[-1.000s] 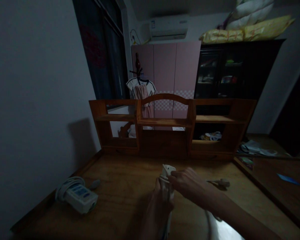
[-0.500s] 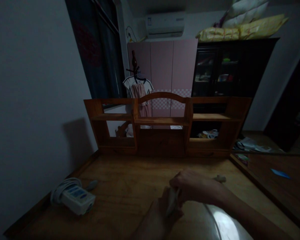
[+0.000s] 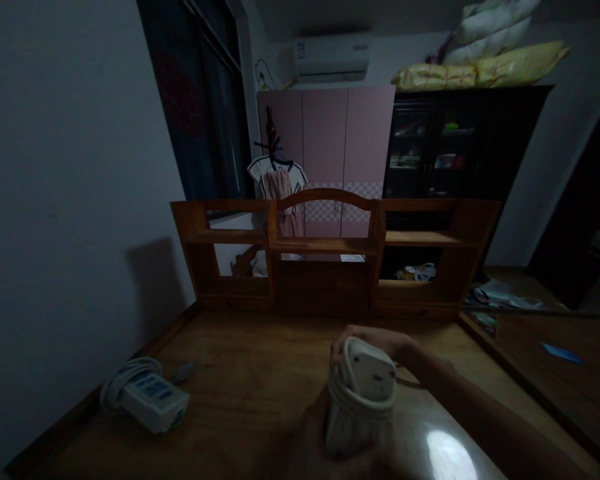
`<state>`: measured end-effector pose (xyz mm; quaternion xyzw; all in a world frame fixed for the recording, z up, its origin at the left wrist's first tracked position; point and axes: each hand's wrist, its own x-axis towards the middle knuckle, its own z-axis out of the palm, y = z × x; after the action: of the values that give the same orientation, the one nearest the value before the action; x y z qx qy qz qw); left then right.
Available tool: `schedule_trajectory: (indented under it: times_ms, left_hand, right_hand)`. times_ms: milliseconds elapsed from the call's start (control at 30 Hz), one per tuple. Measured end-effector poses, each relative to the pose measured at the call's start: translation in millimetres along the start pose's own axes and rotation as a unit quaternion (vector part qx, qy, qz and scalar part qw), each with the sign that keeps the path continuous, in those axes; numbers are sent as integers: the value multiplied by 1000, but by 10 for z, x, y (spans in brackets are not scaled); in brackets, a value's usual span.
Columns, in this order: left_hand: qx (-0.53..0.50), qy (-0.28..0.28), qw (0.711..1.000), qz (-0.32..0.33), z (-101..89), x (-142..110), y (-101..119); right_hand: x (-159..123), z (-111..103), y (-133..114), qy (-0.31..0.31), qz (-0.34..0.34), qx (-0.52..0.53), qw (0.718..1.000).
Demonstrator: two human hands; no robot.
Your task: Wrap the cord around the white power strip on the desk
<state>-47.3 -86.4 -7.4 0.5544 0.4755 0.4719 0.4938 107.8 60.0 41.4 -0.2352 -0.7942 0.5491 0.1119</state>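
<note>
No legible text or labels anywhere.

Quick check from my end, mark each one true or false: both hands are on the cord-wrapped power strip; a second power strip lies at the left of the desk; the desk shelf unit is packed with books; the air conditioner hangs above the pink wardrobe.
1. Both hands are on the cord-wrapped power strip. True: the left hand holds it from below and the right hand sits at its top.
2. A second power strip lies at the left of the desk. True.
3. The desk shelf unit is packed with books. False: its compartments are mostly open, with no books.
4. The air conditioner hangs above the pink wardrobe. True.
5. The held strip lies flat on the desk. False: it is held up on end.
</note>
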Motion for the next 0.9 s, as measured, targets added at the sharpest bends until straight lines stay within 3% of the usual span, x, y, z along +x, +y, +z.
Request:
schedule_trajectory:
  times_ms: [100,200,267,333,400,433,533,633,767,833,900]
  left_hand:
    - [-11,112,993,-31,-42,109,-80]
    - [-45,108,991,-64,-198,278,-122]
    - [-57,120,989,-60,-328,378,-146]
    - [-77,136,987,-44,-425,448,-182]
    - [-101,136,985,-37,-463,483,-224]
    - [-108,133,985,-34,-462,488,-244]
    - [-105,126,986,-40,-433,483,-277]
    - [-107,115,986,-50,-436,488,-288]
    - [-93,104,988,-69,-494,539,-325]
    - [-88,101,988,-77,-511,560,-336]
    - [-74,116,988,-74,-500,577,-330]
  right_hand:
    - [8,107,85,74,24,-60,995]
    - [-21,232,55,111,30,-177,978]
    - [-70,292,-16,180,44,-322,928]
    - [-132,331,-94,243,68,-448,858]
    - [-192,352,-156,263,86,-526,804]
    - [-216,357,-176,262,82,-548,790]
    - [-272,344,-184,259,48,-559,787]
    - [-318,277,-108,265,11,-520,812]
    - [-363,197,29,276,11,-473,837]
    - [-366,233,49,282,1,-475,834]
    - [-353,333,24,283,-19,-511,811]
